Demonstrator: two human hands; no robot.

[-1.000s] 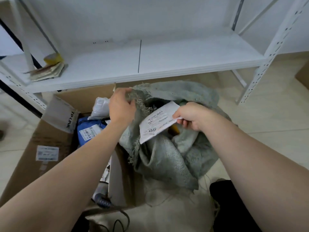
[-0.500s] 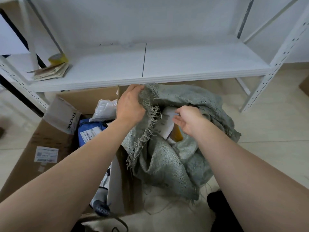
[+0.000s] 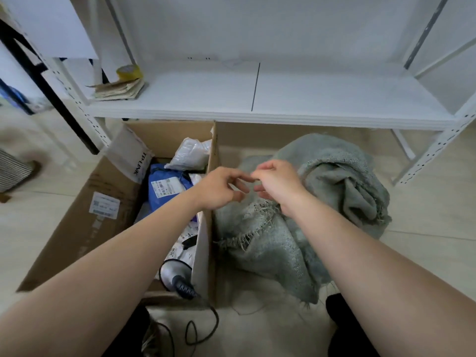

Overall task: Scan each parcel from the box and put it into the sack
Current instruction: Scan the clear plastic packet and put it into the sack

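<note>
Left hand (image 3: 219, 188) and right hand (image 3: 279, 185) hover close together where box (image 3: 77, 228) meets sack (image 3: 283, 248). Fingers loosely curled, holding nothing.

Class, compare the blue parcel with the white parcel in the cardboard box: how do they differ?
Colour: the blue parcel is deep blue, the white parcel pale and crinkled. Label: the blue parcel shows a white printed label; the white parcel shows none from here. Place: the white parcel lies farther back than the blue parcel. Both lie in the cardboard box.
</note>
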